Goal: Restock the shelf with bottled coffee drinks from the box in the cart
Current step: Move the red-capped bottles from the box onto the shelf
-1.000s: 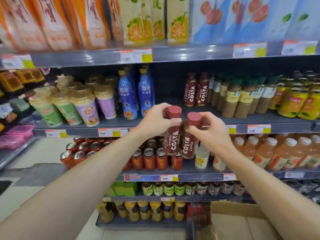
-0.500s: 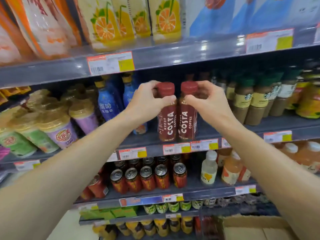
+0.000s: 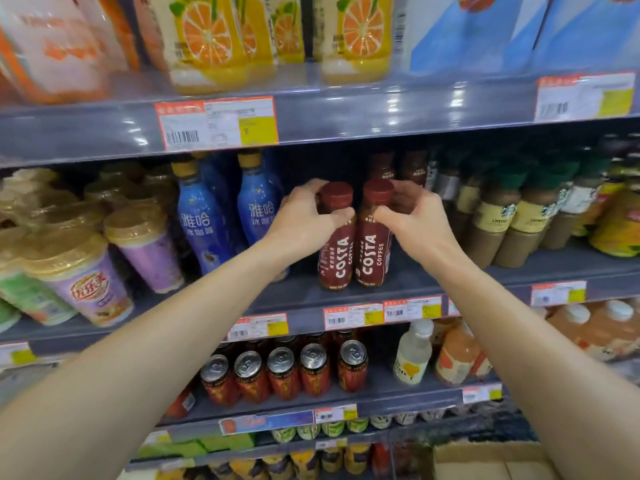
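Observation:
Two dark red Costa coffee bottles stand side by side on the grey middle shelf (image 3: pixel 415 282). My left hand (image 3: pixel 304 216) grips the neck of the left bottle (image 3: pixel 337 251). My right hand (image 3: pixel 412 220) grips the neck of the right bottle (image 3: pixel 372 251). Both bottles are upright and their bases touch the shelf near its front edge. Two more red-capped coffee bottles (image 3: pixel 398 168) stand in the dark behind them. A corner of the cardboard box (image 3: pixel 485 459) shows at the bottom right.
Blue bottles (image 3: pixel 204 216) stand just left of the coffee bottles, lidded cups (image 3: pixel 86 271) further left. Green-capped coffee bottles (image 3: pixel 502 216) crowd the right. Juice cartons (image 3: pixel 221 39) fill the shelf above. Red cans (image 3: pixel 284 372) and pale bottles sit on the shelf below.
Both hands have carried the two bottles up from in front of the can shelf and set them onto the middle shelf, further in than half a second ago.

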`<state>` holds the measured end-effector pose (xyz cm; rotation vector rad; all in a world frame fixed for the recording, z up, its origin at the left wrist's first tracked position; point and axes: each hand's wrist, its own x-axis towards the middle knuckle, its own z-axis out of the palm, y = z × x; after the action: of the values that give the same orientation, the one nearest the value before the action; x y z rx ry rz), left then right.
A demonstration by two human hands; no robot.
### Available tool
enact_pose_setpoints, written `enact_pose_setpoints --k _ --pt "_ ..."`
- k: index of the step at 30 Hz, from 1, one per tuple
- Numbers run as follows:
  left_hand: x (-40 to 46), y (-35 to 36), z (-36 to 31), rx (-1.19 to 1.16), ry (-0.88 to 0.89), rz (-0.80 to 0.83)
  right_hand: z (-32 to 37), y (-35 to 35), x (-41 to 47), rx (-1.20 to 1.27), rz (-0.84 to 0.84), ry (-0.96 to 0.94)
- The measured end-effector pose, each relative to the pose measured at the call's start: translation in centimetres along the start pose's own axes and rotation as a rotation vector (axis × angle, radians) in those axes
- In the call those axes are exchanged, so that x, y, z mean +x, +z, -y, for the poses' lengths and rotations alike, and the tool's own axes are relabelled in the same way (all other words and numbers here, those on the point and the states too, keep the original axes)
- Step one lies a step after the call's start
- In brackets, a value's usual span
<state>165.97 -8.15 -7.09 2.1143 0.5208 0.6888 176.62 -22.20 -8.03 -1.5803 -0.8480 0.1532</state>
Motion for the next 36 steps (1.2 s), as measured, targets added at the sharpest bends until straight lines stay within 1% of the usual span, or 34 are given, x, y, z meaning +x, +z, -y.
enact_pose_setpoints --k 4,9,12,16,18,23,25,29,33,36 --pt "0.5 0.4 0.8 -0.038 -0.026 -0.008 -0.5 0.1 0.7 0.011 -0.009 -0.005" --pt "-0.6 1.2 2.0 -0.011 -0.008 -0.063 -2.5 0.9 0.0 -0.013 -0.028 0.007" --pt "-1.7 1.5 3.0 -0.040 -0.007 -0.044 -4.3 1.8 -1.8 -0.082 -0.080 0.036" --pt "-2.9 2.7 4.7 -0.003 -0.033 -0.025 -6.7 3.5 -3.9 -0.130 -0.192 0.074" --pt "-3.0 3.0 5.2 -0.001 -0.039 -0.048 -7.2 3.8 -4.2 -0.139 -0.221 0.080" --pt "-3.1 3.7 5.9 0.032 0.021 -0.110 -7.8 3.9 -4.2 -0.164 -0.245 0.080" --pt "-3.1 3.9 6.0 0.046 0.033 -0.133 -8.1 3.8 -4.2 -0.182 -0.259 0.080" --pt "-2.8 3.9 6.3 0.061 0.035 -0.129 -8.5 2.7 -3.8 -0.218 -0.300 0.098" --pt "-2.8 3.9 6.4 0.063 0.023 -0.130 -9.2 1.1 -2.4 -0.305 -0.372 0.134" --pt "-2.7 4.2 6.4 0.059 0.006 -0.134 -9.6 -0.3 -0.8 -0.350 -0.386 0.190"
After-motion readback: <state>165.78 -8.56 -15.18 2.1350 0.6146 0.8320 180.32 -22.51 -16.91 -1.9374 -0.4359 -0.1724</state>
